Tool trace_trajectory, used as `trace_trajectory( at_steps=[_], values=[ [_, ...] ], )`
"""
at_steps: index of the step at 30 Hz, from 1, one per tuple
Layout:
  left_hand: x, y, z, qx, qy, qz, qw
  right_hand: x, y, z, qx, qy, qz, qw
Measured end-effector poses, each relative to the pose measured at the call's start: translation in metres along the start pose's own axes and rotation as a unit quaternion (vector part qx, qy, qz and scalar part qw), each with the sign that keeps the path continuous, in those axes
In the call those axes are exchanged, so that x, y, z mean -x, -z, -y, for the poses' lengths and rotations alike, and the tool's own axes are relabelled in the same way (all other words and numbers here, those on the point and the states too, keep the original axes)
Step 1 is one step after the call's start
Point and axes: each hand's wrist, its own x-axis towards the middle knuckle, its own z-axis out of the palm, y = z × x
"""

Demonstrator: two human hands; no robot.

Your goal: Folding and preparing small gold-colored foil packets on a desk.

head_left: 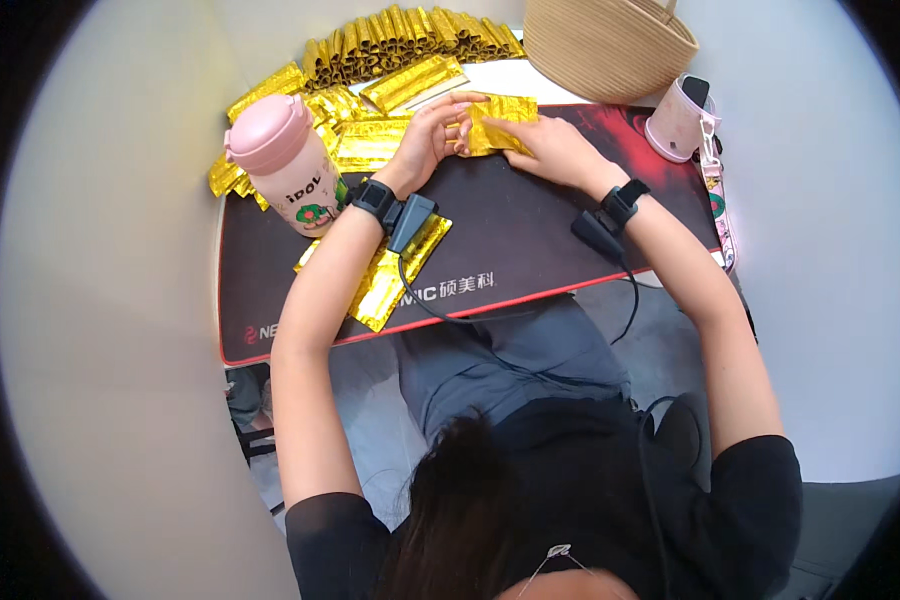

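Note:
Over the far middle of the dark desk mat (530, 220) I have a piece of gold foil (511, 108), creased and roughly rectangular. My left hand (432, 142) is curled at its left edge, with fingertips against the foil. From the other side, my right hand (555, 152) grips it, index finger laid across the front. Flat gold foil pieces (370, 145) lie just left of my left hand. Another gold foil strip (402, 275) rests on the mat, partly covered by my left forearm.
A pink-lidded tumbler (288, 165) stands beside my left wrist. Behind it, many rolled gold foil tubes (400, 42) are stacked. A woven basket (610, 50) sits at the back right, near a pink cup (673, 125) holding a dark object. Cables hang from both wrist bands.

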Motion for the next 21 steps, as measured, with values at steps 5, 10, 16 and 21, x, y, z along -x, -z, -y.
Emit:
trace_trajectory(
  at_steps=[5,10,16,21],
  values=[
    [0.005,0.011,0.006,-0.026,-0.025,-0.056,0.998,0.007,0.008,0.006,0.010,-0.073,-0.021,0.997],
    [-0.005,-0.001,0.006,-0.174,-0.132,-0.091,0.972,0.017,-0.007,-0.033,-0.312,-0.163,-0.103,0.930],
    [-0.002,-0.013,0.001,-0.221,-0.056,-0.116,0.967,0.027,-0.006,-0.028,-0.742,-0.200,-0.032,0.640],
    [-0.009,-0.026,-0.007,-0.246,-0.112,-0.128,0.954,0.016,-0.007,-0.048,-0.666,-0.171,-0.076,0.722]
  ],
)
